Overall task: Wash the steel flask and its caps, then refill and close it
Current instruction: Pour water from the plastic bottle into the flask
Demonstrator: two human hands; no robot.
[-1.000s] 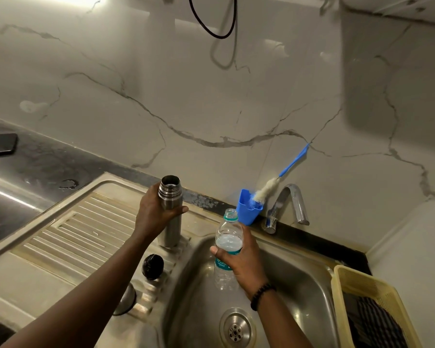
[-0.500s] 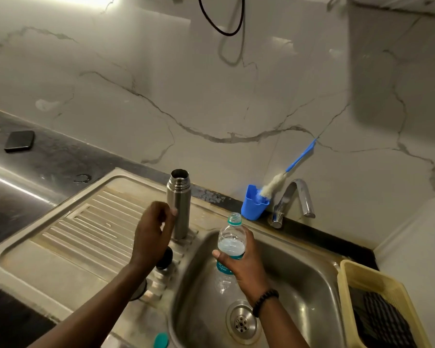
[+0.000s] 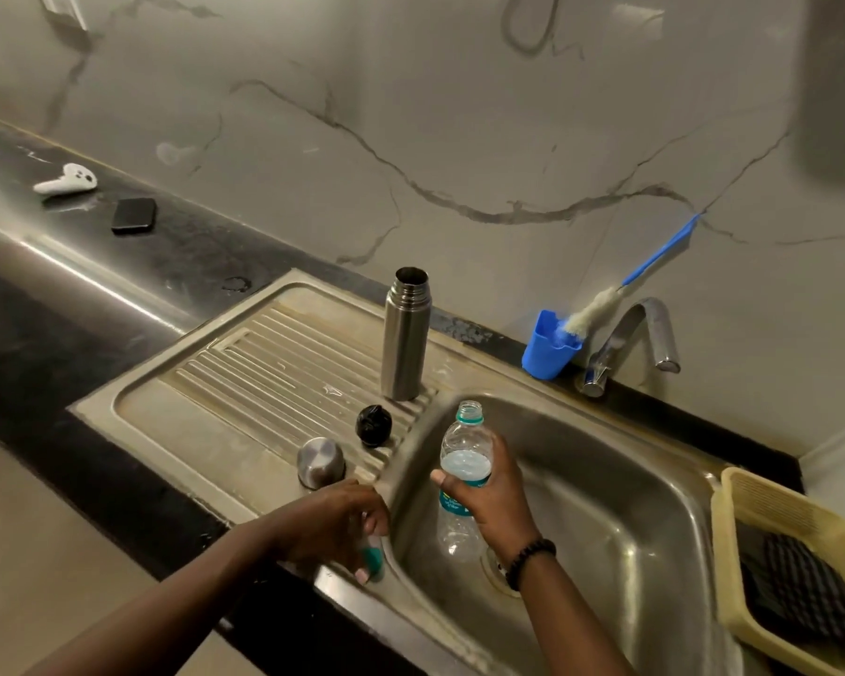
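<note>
The open steel flask [image 3: 404, 334] stands upright on the ribbed drainboard [image 3: 264, 378], with no cap on it. Its black inner cap [image 3: 373, 425] and steel outer cap [image 3: 321, 462] lie on the drainboard in front of it. My right hand [image 3: 496, 495] grips a clear plastic water bottle [image 3: 462, 461], uncapped and partly full, upright over the sink basin [image 3: 620, 519]. My left hand [image 3: 335, 522] is down at the sink's front rim, its fingers curled round a small teal bottle cap [image 3: 374, 561].
A blue cup [image 3: 547, 348] holding a blue-handled bottle brush [image 3: 630, 285] stands beside the tap [image 3: 630, 339]. A yellow basket [image 3: 791, 563] with a dark cloth sits at the right. A black phone [image 3: 134, 215] and a white controller [image 3: 67, 179] lie on the dark counter.
My left hand let go of the flask and dropped toward me to the sink's front rim, onto the teal cap. The view tilted down and left. The bottle stays in my right hand.
</note>
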